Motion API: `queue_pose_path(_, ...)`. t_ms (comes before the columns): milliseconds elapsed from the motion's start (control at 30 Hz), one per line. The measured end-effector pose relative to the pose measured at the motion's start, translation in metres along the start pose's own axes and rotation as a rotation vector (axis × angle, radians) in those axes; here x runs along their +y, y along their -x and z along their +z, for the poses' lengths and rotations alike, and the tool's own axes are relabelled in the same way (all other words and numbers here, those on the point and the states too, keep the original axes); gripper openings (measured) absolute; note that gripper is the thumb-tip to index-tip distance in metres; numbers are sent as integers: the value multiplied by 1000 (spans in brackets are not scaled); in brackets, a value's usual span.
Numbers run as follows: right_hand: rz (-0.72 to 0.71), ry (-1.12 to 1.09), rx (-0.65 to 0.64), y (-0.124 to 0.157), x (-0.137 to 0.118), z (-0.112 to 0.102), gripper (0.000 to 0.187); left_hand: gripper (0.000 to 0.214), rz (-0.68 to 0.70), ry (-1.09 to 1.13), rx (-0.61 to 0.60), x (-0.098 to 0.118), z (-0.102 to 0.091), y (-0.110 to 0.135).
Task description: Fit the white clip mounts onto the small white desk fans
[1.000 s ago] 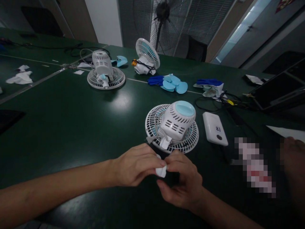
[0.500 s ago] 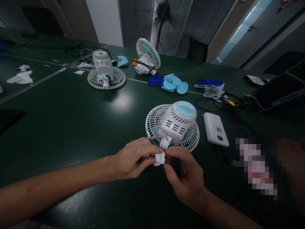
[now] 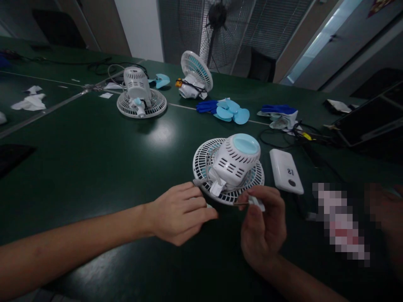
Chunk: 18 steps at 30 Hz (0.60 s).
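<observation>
A small white desk fan (image 3: 231,165) with a light blue motor cap lies grille down on the green table (image 3: 88,155), just beyond my hands. My left hand (image 3: 181,212) rests by the near rim of its grille with the fingers loosely curled; whether anything is in them is hidden. My right hand (image 3: 262,224) is to the right, fingers pinched on a small white part (image 3: 256,202) with a thin metal piece sticking out to the left. A thin cable end (image 3: 197,182) pokes out beside the fan's rim.
A white power bank (image 3: 286,171) lies right of the fan. Farther back are two more small fans (image 3: 140,96) (image 3: 195,77), loose blue fan blades (image 3: 231,110), blue gloves (image 3: 278,110), cables and white scraps. Another person's hand (image 3: 382,201) is at the right edge.
My hands, which were pinching a small white piece together in front of the fan, have separated. The right hand moved right, holding a small white part. The left stayed near the grille.
</observation>
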State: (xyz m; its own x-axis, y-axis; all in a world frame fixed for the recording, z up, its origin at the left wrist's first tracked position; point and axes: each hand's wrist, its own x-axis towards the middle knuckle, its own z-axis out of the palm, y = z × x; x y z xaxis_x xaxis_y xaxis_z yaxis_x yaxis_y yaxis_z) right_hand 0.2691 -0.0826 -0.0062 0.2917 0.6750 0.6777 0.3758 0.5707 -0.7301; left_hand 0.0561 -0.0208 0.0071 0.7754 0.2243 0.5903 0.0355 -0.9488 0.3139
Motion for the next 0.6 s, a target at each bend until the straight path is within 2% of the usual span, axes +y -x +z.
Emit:
queue_pose_path(67,65,-37,26,0,3,3,16,20,-15,-136,-153,2,-4,0)
queue_pose_path(133,87,-49,20,0,3,5,15,24,-91,-201,-262,3,-6,1)
queue_pose_path(233,68,-13,-37,-2,1,3,18,31,-163,-159,-299,2,-6,3)
queue_pose_path(300,49,18,-76,-3,-1,1,22,32,-143,-88,-204,0,-4,5)
queue_pose_path(433,51,43,-97,-5,-3,0,28,41,-79,21,91,-5,-3,8)
queue_pose_path(600,87,59,-157,-5,-4,1,28,40,-90,-24,267,-13,-2,11)
